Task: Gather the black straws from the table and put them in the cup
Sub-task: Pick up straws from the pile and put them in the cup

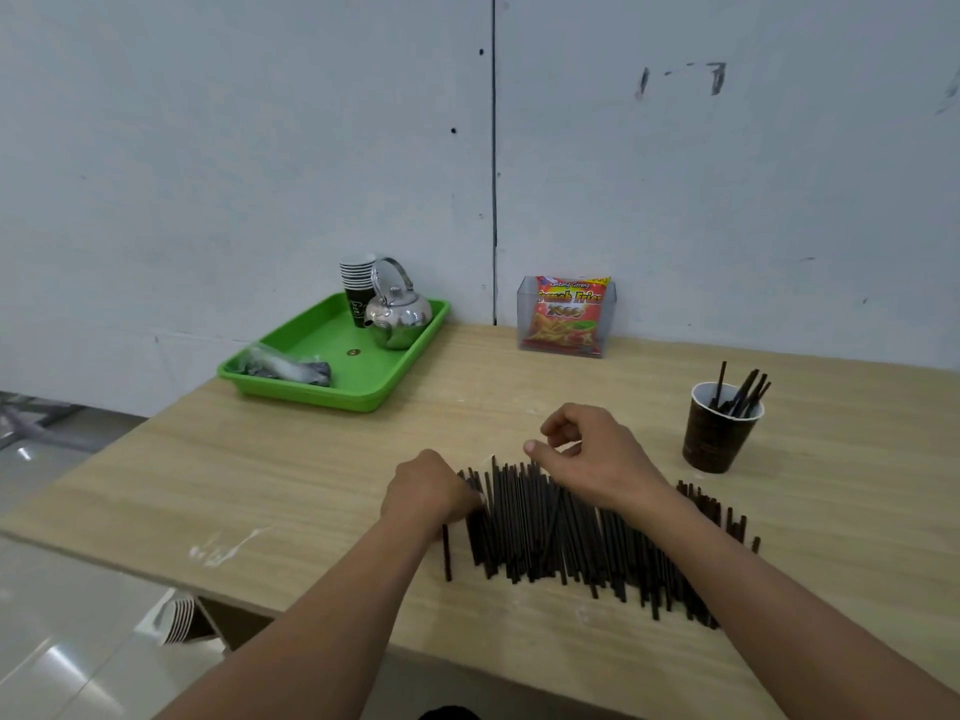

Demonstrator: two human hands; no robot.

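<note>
Many black straws [545,527] heaped left of cup [719,433]; left hand [426,491] grip hidden, cannot tell; right hand [587,459] grip curled together, empty.

Straws [545,532]: lying side by side on the table [311,485], near the front.
Cup [719,439]: standing behind them, to the right.
Tray [374,371]: sitting back left, holding a kettle [399,317] and stacked cups [357,283].
Snack box [566,317]: standing right of the tray.
</note>
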